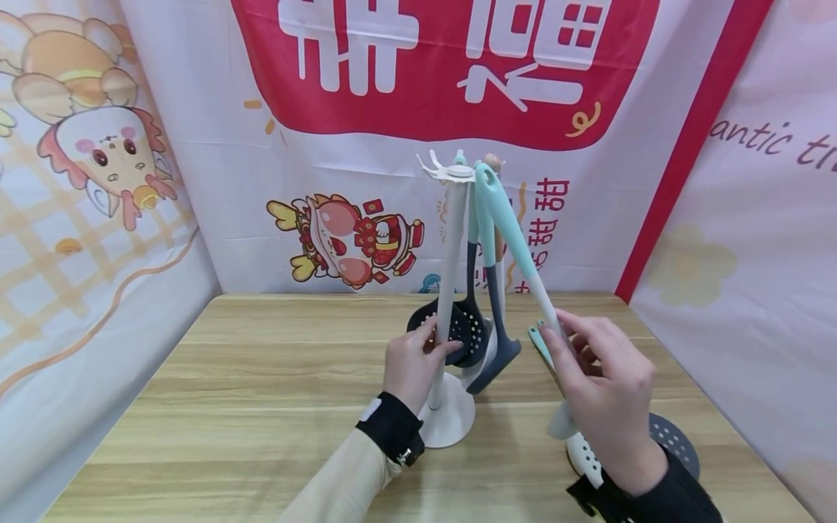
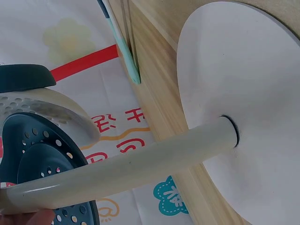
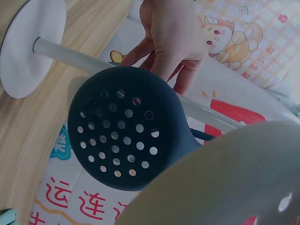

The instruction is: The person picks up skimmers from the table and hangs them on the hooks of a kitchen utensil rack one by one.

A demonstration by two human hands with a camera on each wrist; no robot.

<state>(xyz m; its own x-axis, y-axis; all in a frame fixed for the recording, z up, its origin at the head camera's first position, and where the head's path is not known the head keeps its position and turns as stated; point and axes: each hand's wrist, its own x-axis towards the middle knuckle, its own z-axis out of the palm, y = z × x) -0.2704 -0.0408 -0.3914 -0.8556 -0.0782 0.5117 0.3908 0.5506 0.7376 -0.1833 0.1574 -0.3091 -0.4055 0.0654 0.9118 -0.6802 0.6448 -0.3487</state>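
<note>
Both hands are closed on something above the wooden table [image 1: 261,399]: the left hand [image 1: 415,363] grips the post of the white stand [image 1: 453,254], while the right hand [image 1: 604,385], the nearer one, pinches the mint-handled utensil [image 1: 508,218]. Right of the post, its long axis slants from handle end, up beside the crown, down to the near right; whether a hook bears it I cannot tell. Dark slotted utensils [image 1: 475,338] and a dark angled utensil [image 1: 498,363] crowd the space between the hands, with a smaller loose handle [image 1: 539,343] lying behind.

The left wrist view's lower left crops the left hand [image 2: 30,219]; the right wrist view's lower right crops a pale perforated utensil [image 3: 229,173].
</note>
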